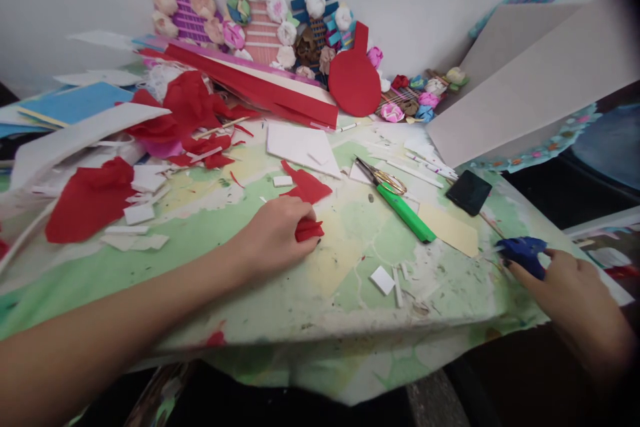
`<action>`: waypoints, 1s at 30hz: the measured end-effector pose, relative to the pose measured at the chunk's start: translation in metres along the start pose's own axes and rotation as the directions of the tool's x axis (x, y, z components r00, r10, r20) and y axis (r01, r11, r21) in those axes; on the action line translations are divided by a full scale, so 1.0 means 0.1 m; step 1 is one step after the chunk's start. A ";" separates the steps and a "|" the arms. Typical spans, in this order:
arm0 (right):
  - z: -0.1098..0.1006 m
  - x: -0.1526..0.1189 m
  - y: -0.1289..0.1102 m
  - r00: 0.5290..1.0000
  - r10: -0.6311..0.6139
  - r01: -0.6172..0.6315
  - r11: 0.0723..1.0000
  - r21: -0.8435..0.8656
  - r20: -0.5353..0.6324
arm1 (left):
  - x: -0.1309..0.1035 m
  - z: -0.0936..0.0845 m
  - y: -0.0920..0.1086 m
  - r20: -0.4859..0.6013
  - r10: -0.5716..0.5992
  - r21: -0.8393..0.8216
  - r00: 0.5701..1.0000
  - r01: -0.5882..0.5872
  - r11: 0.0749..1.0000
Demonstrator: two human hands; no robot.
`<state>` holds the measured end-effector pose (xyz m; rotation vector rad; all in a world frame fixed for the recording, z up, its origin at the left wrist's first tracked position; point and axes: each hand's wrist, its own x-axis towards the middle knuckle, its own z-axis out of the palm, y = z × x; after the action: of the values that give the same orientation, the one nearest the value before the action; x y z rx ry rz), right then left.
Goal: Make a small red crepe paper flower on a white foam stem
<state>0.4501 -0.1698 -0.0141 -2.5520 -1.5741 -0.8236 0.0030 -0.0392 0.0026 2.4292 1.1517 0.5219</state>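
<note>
My left hand (280,237) is closed on a small folded piece of red crepe paper (309,231) above the middle of the table. Just beyond it lies a flat scrap of red paper (307,185), beside a small white foam block (283,181). At the right edge of the table, my right hand (575,287) grips a dark blue glue gun (524,253), its nozzle pointing left. Part of the glue gun is hidden by the fingers.
Scissors (385,177) and a green utility knife (406,213) lie right of centre, near a black square pad (469,192). Red paper (185,107) is heaped at the left. A red guitar-shaped cutout (355,80) leans at the back, by paper-flower decorations. Large grey boards (525,73) stand right.
</note>
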 end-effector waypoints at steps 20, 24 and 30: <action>-1.00 -0.05 -2.52 0.870 -0.404 0.197 -0.242 0.950 -0.284 | 0.04 -0.02 -0.01 0.316 -0.083 -0.942 0.945 0.323 0.087; -0.99 -0.11 -2.55 0.860 -0.389 0.238 -0.265 0.934 -0.329 | 0.04 0.02 0.00 0.318 -0.048 -0.948 0.947 0.317 -0.029; -1.01 -0.16 -2.56 0.882 -0.362 0.208 -0.276 0.938 -0.302 | 0.03 0.05 0.00 0.350 -0.042 -0.937 0.936 0.349 -0.034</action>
<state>0.1873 -0.0878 0.0033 -0.8841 -1.6619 0.6273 0.0072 -0.0381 -0.0010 0.8879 0.5389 0.6294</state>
